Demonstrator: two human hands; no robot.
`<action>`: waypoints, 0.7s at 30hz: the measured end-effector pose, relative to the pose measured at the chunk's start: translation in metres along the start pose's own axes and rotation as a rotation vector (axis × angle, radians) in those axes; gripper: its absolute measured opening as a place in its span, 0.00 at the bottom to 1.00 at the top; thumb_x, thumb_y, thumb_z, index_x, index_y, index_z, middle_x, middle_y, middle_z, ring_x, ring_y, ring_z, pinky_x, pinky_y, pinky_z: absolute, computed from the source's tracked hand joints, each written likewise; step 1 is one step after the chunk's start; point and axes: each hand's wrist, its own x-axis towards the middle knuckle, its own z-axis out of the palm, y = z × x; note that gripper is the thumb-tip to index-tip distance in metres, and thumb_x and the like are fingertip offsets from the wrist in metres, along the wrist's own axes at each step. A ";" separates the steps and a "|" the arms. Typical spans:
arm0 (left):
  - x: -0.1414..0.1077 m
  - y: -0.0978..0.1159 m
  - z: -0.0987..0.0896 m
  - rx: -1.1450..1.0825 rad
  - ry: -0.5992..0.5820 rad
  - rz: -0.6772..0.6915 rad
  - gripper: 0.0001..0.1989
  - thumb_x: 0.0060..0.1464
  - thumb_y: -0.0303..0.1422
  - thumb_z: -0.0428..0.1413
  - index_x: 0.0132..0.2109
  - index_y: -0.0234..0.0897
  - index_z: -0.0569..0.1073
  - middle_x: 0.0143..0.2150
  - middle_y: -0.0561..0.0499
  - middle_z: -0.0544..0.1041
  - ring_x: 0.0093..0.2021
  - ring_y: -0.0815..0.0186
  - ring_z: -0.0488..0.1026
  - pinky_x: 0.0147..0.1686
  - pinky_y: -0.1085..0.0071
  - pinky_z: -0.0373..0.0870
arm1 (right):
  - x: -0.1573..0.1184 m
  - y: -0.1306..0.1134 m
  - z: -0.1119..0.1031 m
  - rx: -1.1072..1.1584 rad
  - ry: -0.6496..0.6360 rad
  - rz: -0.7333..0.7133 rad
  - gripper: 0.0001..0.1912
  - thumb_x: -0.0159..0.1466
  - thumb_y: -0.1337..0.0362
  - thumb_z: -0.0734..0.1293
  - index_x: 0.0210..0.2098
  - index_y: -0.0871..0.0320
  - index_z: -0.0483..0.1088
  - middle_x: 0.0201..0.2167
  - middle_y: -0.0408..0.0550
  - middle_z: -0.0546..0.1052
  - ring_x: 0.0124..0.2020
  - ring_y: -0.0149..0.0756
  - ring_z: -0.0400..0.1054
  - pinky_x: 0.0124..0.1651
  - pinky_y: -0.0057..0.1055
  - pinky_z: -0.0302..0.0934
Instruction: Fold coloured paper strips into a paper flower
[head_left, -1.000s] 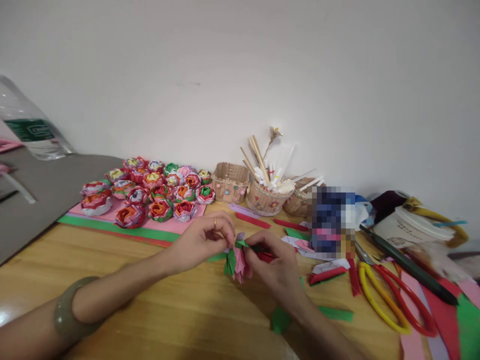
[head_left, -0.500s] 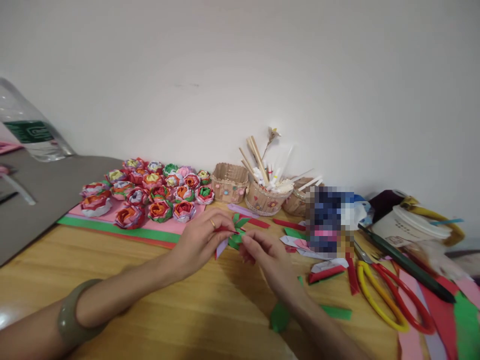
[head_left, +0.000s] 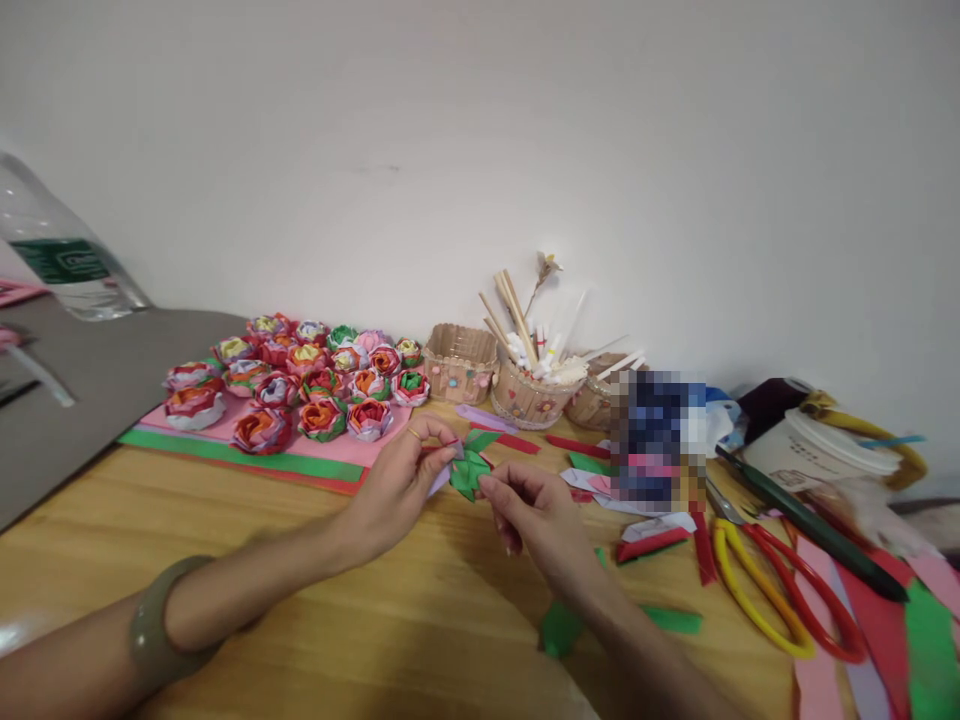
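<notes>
Between my hands, above the table, is a folded paper piece (head_left: 469, 472), green in front with lilac and a little red showing at its edges. My left hand (head_left: 409, 478) pinches its upper left side between thumb and forefinger. On the lower right, the thumb and fingers of my right hand (head_left: 534, 510) grip a green petal-like fold. The inner side of the piece is hidden. Just beyond, a lilac strip (head_left: 486, 418) and a red strip (head_left: 513, 441) lie on the wood.
Several finished paper flowers (head_left: 322, 418) stand on stacked coloured sheets (head_left: 247, 452) at the left. Small baskets (head_left: 459, 365) line the wall, one holding sticks. Yellow-and-red-handled scissors (head_left: 780, 590), a dark green pen-like tool (head_left: 817, 525) and a white tub (head_left: 817, 450) sit at the right. A water bottle (head_left: 64, 250) stands far left.
The green paper has turned so its folded face shows more broadly toward me. My left hand has shifted slightly; both hands keep their pinch.
</notes>
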 end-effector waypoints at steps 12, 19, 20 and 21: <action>0.003 0.003 0.005 -0.324 0.062 -0.161 0.08 0.53 0.37 0.53 0.33 0.36 0.65 0.33 0.52 0.68 0.35 0.67 0.66 0.35 0.71 0.62 | -0.001 -0.004 0.003 -0.156 0.055 -0.019 0.15 0.55 0.56 0.63 0.18 0.58 0.61 0.11 0.36 0.61 0.11 0.22 0.52 0.14 0.21 0.46; 0.010 0.003 0.002 -0.573 0.116 -0.299 0.14 0.45 0.39 0.61 0.29 0.36 0.64 0.33 0.52 0.73 0.35 0.67 0.69 0.37 0.69 0.65 | -0.005 -0.007 -0.005 -0.337 0.170 -0.186 0.13 0.54 0.63 0.62 0.14 0.59 0.61 0.12 0.37 0.60 0.16 0.25 0.53 0.20 0.24 0.47; 0.011 0.002 0.001 -0.601 0.133 -0.323 0.15 0.44 0.39 0.61 0.29 0.36 0.64 0.32 0.53 0.73 0.34 0.68 0.69 0.36 0.69 0.66 | -0.005 -0.008 -0.007 -0.325 0.224 -0.221 0.13 0.54 0.63 0.62 0.15 0.58 0.61 0.13 0.38 0.60 0.17 0.26 0.54 0.21 0.24 0.48; 0.012 0.003 0.001 -0.638 0.140 -0.347 0.15 0.43 0.39 0.62 0.29 0.36 0.64 0.30 0.54 0.72 0.32 0.69 0.69 0.35 0.70 0.66 | -0.006 -0.008 -0.009 -0.303 0.287 -0.261 0.13 0.55 0.63 0.62 0.16 0.58 0.63 0.14 0.38 0.62 0.18 0.27 0.56 0.22 0.24 0.50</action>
